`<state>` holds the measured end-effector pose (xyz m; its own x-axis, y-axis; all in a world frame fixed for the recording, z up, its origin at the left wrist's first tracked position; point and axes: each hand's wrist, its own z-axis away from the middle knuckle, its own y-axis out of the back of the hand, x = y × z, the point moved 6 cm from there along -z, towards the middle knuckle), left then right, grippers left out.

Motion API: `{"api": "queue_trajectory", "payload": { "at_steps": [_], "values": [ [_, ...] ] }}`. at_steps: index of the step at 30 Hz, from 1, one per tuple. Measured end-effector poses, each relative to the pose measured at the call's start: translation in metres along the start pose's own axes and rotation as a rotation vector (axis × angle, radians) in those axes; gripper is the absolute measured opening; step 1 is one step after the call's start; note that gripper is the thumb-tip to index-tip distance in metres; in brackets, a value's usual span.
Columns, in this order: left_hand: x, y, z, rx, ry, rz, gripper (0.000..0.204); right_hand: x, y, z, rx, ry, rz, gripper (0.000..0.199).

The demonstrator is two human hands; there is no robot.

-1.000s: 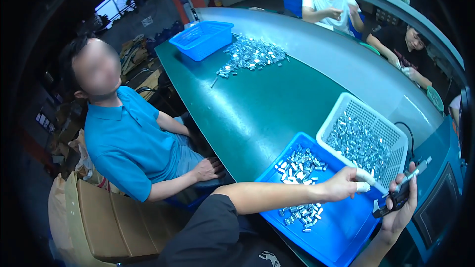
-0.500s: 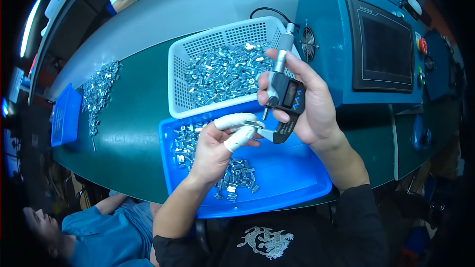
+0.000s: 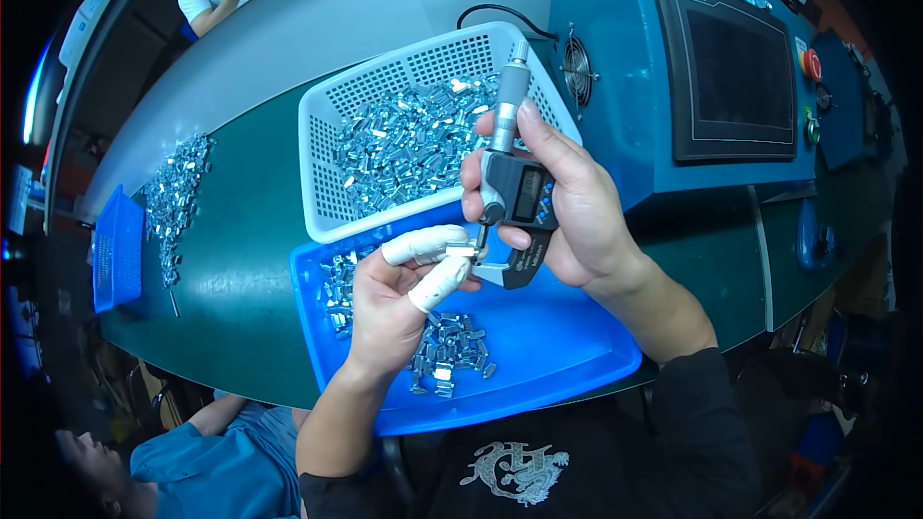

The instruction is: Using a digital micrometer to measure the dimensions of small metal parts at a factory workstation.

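Note:
My left hand (image 3: 389,303), with white covers on thumb and forefinger, pinches a small shiny metal piece (image 3: 462,251). The piece's end is at the jaw opening of a digital micrometer (image 3: 527,190); whether both measuring faces touch it I cannot tell. My right hand (image 3: 586,202) is closed round the micrometer's frame, its thumb by the upper barrel. Below both hands lies a blue tray (image 3: 567,351) with several loose metal pieces (image 3: 452,351). Behind it, a white perforated basket (image 3: 322,221) is heaped with similar pieces (image 3: 409,139).
On the left of the green table (image 3: 240,298) are a scattered pile of metal pieces (image 3: 178,187) and a blue basket (image 3: 120,250). A teal machine (image 3: 625,58) with a dark screen (image 3: 735,77) stands at right. Other people sit at far left and lower left.
The micrometer has turned more upright and its jaws have come to the metal piece's end. In the picture, both hands and the surroundings have shifted slightly left.

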<state>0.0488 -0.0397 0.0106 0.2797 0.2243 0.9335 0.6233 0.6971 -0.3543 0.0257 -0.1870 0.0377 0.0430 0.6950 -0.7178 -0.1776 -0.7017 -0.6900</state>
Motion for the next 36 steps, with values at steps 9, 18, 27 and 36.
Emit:
{"api": "queue_trajectory", "payload": {
  "at_steps": [9, 18, 27, 36],
  "values": [
    [0.0020, -0.0023, -0.0002, -0.030, -0.030, -0.034, 0.026, -0.0018, 0.0005, -0.0006, -0.006, 0.031, 0.039, 0.037],
    [0.0060, -0.0047, 0.0024, -0.022, -0.079, -0.082, 0.028, -0.0022, -0.0017, 0.0010, -0.003, 0.022, 0.057, 0.038],
    [0.0073, -0.0058, 0.0019, -0.016, -0.065, -0.074, 0.027, -0.0020, -0.0007, 0.0008, 0.008, 0.011, 0.052, 0.036],
    [0.0017, 0.0006, -0.0016, 0.009, -0.058, -0.224, 0.024, -0.0005, 0.0035, 0.0001, 0.034, -0.008, 0.073, 0.035]
  ]
}}
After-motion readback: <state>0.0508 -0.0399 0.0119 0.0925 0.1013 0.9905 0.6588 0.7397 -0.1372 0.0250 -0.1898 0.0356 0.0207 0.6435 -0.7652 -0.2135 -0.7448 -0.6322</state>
